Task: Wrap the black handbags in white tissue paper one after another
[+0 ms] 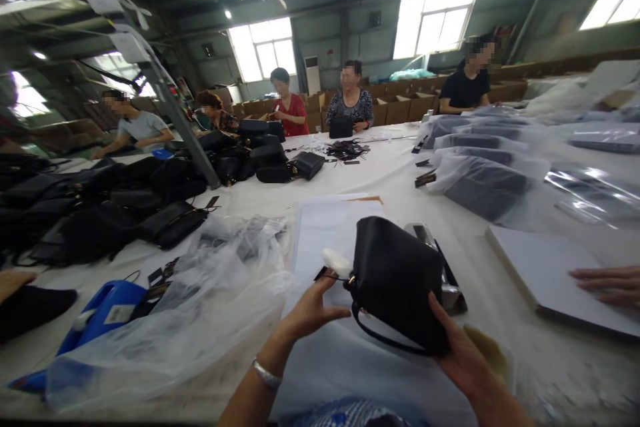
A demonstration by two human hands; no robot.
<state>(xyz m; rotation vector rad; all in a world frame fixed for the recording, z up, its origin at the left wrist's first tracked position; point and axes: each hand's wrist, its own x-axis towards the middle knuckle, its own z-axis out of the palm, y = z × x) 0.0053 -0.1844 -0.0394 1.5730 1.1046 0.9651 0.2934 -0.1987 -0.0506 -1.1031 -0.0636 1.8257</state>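
Note:
A black handbag point(395, 274) is tilted in front of me above the table, its strap point(385, 340) looping below. My right hand point(463, 350) grips its lower right side, with the thumb on the near face. At the bag's left end, my left hand point(313, 310) has thumb and fingers apart. Its fingertips are beside a small black tag point(325, 274) and a white wad point(336, 260), close to the gold-coloured hardware point(351, 280). White sheets point(320, 234) lie beneath the bag. A dark tray-like object with shiny contents point(453, 297) is partly hidden behind it.
Clear plastic bags point(215, 300) and a blue container point(107, 310) lie left. Black bags point(115, 214) are heaped beyond, near a metal post point(185, 127). Plastic-wrapped bags point(485, 174) lie right. A co-worker's hand point(610, 284) rests on a white stack point(555, 274); several people sit opposite.

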